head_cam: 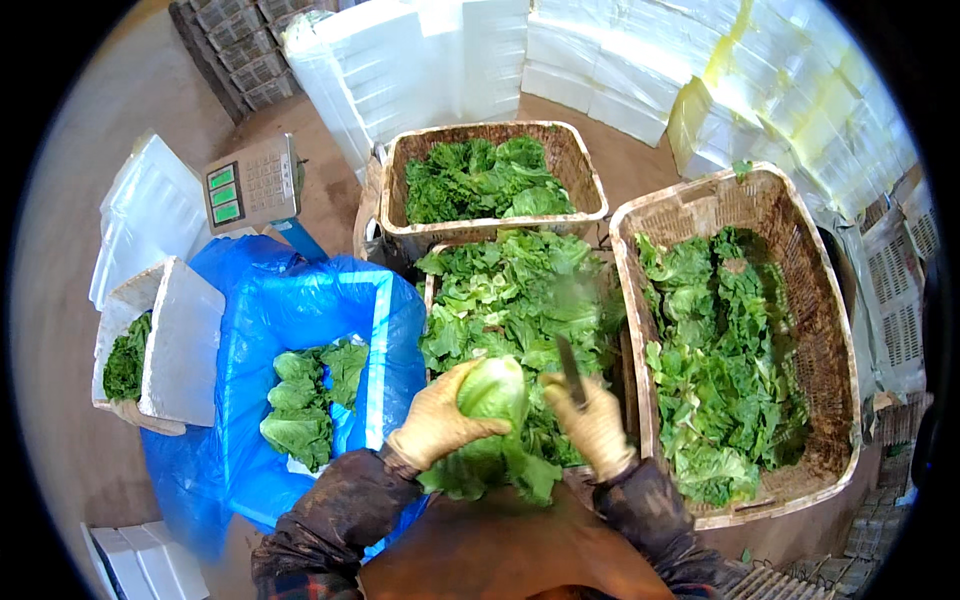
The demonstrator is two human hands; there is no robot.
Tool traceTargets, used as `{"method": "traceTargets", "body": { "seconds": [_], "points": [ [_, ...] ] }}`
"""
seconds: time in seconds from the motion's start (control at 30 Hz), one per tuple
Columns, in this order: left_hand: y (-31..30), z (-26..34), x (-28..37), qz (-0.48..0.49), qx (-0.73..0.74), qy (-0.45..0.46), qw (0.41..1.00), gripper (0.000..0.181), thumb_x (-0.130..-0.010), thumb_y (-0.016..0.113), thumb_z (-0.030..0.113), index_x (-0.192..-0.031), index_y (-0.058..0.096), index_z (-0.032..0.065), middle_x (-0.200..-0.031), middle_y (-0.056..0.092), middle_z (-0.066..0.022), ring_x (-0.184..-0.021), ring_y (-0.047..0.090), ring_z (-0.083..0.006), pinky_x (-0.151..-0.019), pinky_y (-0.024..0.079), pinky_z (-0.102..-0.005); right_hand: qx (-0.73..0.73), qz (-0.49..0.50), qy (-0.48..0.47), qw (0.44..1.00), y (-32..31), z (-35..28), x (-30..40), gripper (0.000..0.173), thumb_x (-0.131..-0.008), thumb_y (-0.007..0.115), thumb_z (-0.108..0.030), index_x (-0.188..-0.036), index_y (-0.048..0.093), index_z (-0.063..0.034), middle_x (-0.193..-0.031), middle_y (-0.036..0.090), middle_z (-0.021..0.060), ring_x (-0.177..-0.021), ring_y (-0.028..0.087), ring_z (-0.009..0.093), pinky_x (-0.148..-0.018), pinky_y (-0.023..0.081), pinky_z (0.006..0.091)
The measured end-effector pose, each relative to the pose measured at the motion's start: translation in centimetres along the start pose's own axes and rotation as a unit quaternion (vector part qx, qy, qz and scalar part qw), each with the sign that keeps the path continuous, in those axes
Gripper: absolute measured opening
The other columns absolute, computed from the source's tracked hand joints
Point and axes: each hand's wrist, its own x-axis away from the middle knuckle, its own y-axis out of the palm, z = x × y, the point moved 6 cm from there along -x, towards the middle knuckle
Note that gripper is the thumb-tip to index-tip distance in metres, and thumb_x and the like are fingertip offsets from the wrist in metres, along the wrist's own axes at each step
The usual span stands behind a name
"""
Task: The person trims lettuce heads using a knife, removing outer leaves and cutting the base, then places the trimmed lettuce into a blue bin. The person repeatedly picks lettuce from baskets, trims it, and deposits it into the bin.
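Note:
My gloved left hand [442,421] grips a head of romaine lettuce [491,397], its pale base tilted up and its green leaves hanging towards me. A knife [571,367] is in my gloved right hand [592,421], its dark blade pointing up and away from me; the far part of the blade is blurred. A small gap separates that hand from the lettuce head. Under both hands lies a crate full of loose lettuce leaves [510,307]. To the left, several romaine heads [300,412] rest inside a box lined with blue plastic [255,322].
Brown plastic crates with lettuce stand at the right [825,322] and far side [495,225]. A digital scale [259,184] is beyond the blue-lined box. At left sits a white foam box [184,345] holding greens. Wrapped white foam boxes [420,67] are stacked at the back.

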Motion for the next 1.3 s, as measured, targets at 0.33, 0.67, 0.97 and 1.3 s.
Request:
{"method": "traceTargets", "body": {
  "seconds": [0.33, 0.67, 0.97, 1.3],
  "points": [
    [-0.7, 0.6, -3.6, -0.076, 0.205, 0.095, 0.971, 0.118, -0.054, 0.093, 0.055, -0.149, 0.044, 0.0056, -0.135, 0.06, -0.0129, -0.124, 0.059, -0.0224, -0.106, 0.047, -0.036, 0.264, 0.087, -0.169, 0.945, -8.7, -0.6, -4.2, 0.073, -0.077, 0.087, -0.024, -0.141, 0.054, -0.01, -0.128, 0.06, 0.0167, -0.117, 0.06, 0.028, -0.101, 0.05, 0.0405],
    [9.0, -3.8, 3.9, -0.141, 0.501, -0.109, 0.847, 0.131, -0.072, 0.08, 0.068, -0.16, 0.01, 0.0016, -0.159, 0.032, -0.0244, -0.146, 0.033, -0.0321, -0.12, 0.029, -0.0451, -0.086, -0.095, 0.12, 0.985, -0.6, -0.1, -1.9, 0.019, -0.088, 0.078, -0.019, -0.082, 0.065, -0.007, -0.066, 0.056, -0.0051, -0.061, 0.05, 0.005, -0.055, 0.038, 0.0236],
    [3.2, -6.3, 6.9, 0.041, 0.39, -0.066, 0.917, 0.128, -0.065, 0.093, 0.05, -0.161, 0.019, 0.0092, -0.163, 0.026, -0.0193, -0.149, 0.028, -0.0308, -0.122, 0.027, -0.0428, 0.147, -0.141, -0.014, 0.979, 4.0, -7.3, -10.2, 0.02, -0.089, 0.078, -0.018, -0.079, 0.063, -0.0088, -0.064, 0.057, -0.0069, -0.053, 0.046, 0.003, -0.05, 0.037, 0.0217],
    [-0.8, -7.2, 1.6, 0.133, 0.168, 0.027, 0.976, 0.132, -0.063, 0.084, 0.069, -0.161, 0.019, 0.0077, -0.154, 0.037, -0.0234, -0.143, 0.036, -0.039, -0.117, 0.032, -0.0467, 0.211, -0.057, -0.208, 0.953, 9.3, -8.8, -5.3, 0.055, -0.085, 0.08, -0.017, -0.134, 0.059, -0.0063, -0.115, 0.062, 0.0112, -0.107, 0.061, 0.02, -0.092, 0.052, 0.033]
  ]
}}
